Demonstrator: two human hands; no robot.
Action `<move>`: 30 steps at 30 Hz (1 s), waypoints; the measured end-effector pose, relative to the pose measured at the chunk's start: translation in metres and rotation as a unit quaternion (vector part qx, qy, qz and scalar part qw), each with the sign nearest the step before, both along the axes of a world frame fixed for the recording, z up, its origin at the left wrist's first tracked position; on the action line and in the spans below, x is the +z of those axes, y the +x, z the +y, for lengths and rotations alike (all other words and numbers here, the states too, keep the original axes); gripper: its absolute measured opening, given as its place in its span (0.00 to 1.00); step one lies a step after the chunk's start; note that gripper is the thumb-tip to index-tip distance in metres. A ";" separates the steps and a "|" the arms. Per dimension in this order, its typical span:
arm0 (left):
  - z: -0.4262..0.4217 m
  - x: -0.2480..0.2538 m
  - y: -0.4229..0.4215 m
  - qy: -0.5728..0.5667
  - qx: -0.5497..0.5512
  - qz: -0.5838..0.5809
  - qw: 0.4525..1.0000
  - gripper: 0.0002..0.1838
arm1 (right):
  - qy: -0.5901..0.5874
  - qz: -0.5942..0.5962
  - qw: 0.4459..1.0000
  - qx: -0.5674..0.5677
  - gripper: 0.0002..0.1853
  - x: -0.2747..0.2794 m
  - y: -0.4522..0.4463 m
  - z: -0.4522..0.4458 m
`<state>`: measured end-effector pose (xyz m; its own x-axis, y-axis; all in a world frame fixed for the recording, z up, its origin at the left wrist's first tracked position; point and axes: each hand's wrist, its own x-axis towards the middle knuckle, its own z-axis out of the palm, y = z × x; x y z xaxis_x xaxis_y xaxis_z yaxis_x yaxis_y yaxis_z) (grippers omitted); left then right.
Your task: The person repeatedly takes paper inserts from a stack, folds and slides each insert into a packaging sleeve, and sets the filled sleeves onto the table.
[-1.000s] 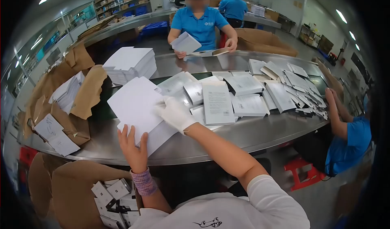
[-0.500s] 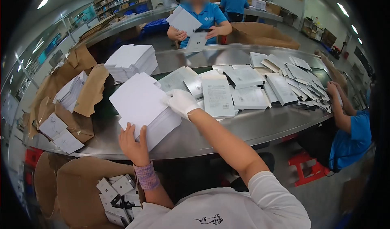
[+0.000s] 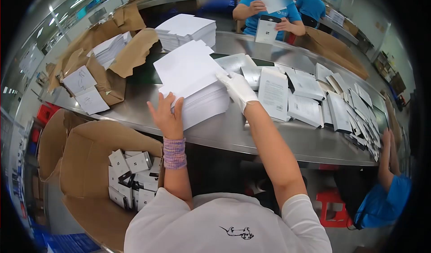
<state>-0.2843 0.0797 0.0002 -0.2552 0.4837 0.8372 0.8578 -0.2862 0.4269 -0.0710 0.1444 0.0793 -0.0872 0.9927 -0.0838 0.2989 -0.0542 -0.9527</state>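
Observation:
A stack of white flat card sheets (image 3: 188, 73) with a notched outline stands on the metal table in front of me. My left hand (image 3: 168, 116), bare and with a knitted wristband below it, rests at the stack's near left edge with its fingers spread. At the right edge, my right hand (image 3: 240, 90) in a white glove touches the sheets with fingers stretched along them; its fingertips show only in part. Just right of the glove lies a printed flat box (image 3: 273, 93), among several similar boxes and sleeves.
Behind is another white stack (image 3: 186, 31). An open carton (image 3: 112, 71) with sheets sits at left; a large carton (image 3: 90, 163) below holds small boxes. Across the table a person holds a box (image 3: 266, 29) and white card. Another person's hands (image 3: 389, 138) are at far right.
The view has shifted, so the table sits higher and further right in it. My hands stay on the stack's two sides. The person opposite has raised the white card.

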 end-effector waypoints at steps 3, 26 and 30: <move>-0.003 0.003 0.000 -0.008 -0.026 -0.012 1.000 0.14 | 0.051 0.009 0.999 0.016 0.27 0.002 -0.002 -0.004; -0.039 0.041 0.135 -0.199 -0.528 -0.355 0.745 0.22 | 0.072 0.325 0.928 -0.166 0.16 -0.038 0.123 -0.188; -0.025 0.025 0.178 -0.349 -0.633 -0.487 0.490 0.17 | 0.102 0.031 0.944 -0.313 0.24 -0.034 0.169 -0.218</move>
